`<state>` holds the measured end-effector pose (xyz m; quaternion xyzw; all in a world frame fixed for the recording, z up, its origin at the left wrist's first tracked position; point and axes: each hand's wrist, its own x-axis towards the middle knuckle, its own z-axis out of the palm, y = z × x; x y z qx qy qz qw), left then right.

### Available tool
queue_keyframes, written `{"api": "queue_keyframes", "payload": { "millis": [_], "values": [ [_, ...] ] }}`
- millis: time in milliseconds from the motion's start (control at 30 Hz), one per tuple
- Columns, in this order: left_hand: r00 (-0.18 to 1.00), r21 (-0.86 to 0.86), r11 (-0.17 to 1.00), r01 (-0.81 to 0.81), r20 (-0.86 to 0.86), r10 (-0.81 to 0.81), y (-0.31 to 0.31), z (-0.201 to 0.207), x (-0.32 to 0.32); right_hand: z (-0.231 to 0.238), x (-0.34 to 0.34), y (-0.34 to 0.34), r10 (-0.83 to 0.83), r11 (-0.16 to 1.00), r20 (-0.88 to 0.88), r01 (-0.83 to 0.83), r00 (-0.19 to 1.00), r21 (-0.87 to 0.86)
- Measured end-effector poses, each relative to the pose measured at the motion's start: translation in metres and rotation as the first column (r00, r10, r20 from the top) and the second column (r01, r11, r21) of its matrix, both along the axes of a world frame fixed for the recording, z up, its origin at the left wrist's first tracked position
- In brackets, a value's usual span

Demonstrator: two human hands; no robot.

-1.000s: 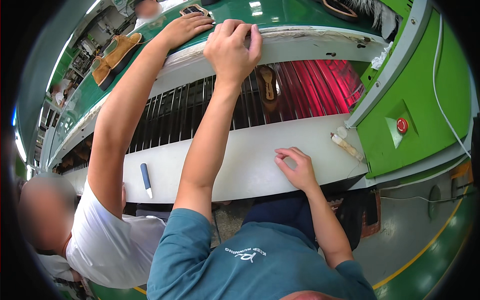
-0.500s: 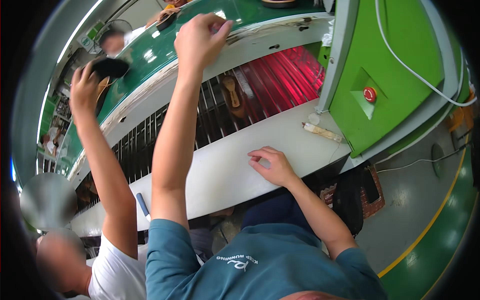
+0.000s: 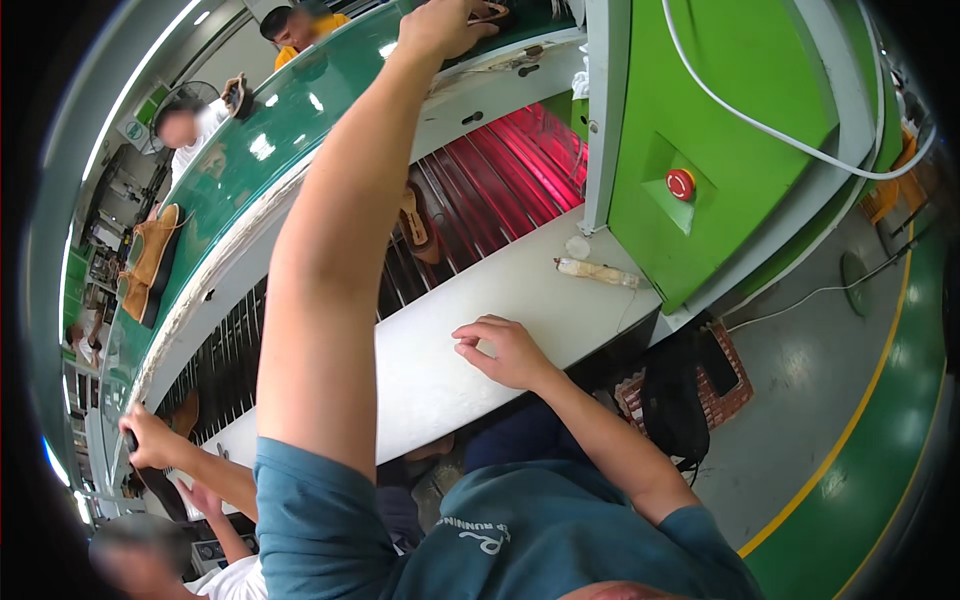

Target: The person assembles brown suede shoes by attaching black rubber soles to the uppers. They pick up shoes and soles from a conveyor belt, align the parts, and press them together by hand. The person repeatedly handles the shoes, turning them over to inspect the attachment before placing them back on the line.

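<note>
Beyond the left end of the white ledge (image 3: 415,390), tan shoes (image 3: 150,260) are borne on the green belt (image 3: 330,85). Behind the ledge, a brown sole (image 3: 415,225) is laid on the rollers (image 3: 470,205). Farther behind it, the left hand (image 3: 440,30) is stretched to a brown-rimmed shoe part (image 3: 490,13) on the belt; whether this is pinched or merely touched cannot be told. Above the ledge, the right hand (image 3: 510,355) is held loosely curled, its thumb parted from the fingers. On the ledge's right end, a wrapped stick (image 3: 597,271) is laid.
</note>
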<state>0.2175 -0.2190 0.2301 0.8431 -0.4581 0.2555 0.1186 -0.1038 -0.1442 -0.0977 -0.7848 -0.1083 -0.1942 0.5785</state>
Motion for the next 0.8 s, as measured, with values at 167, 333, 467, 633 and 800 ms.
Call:
{"api": "queue_keyframes", "payload": {
  "millis": [167, 333, 467, 633, 800],
  "values": [
    [0.990, -0.199, 0.975, -0.098, 0.083, 0.116, -0.005, -0.007, 0.004, -0.001, 0.002, -0.003, -0.038, 0.999, -0.005, 0.038, 0.999, 0.001],
    [0.999, -0.703, 0.711, -0.028, -0.034, 0.005, 0.041, 0.015, 0.022, 0.008, 0.000, 0.002, -0.023, 1.000, -0.046, 0.024, 0.999, 0.004],
    [0.985, -0.827, 0.549, 0.122, 0.169, 0.036, 0.102, 0.026, 0.008, 0.008, 0.001, 0.000, -0.025, 1.000, -0.061, 0.025, 0.998, -0.016],
    [0.876, -0.906, 0.020, 0.423, 0.403, -0.265, 0.156, 0.048, -0.041, 0.007, 0.001, 0.000, -0.024, 0.999, -0.090, 0.027, 0.996, 0.028],
    [0.917, -0.982, 0.022, 0.190, 0.169, -0.360, 0.215, 0.049, -0.140, 0.003, 0.000, -0.002, -0.058, 0.998, -0.069, 0.060, 0.996, 0.032]
  ]
}}
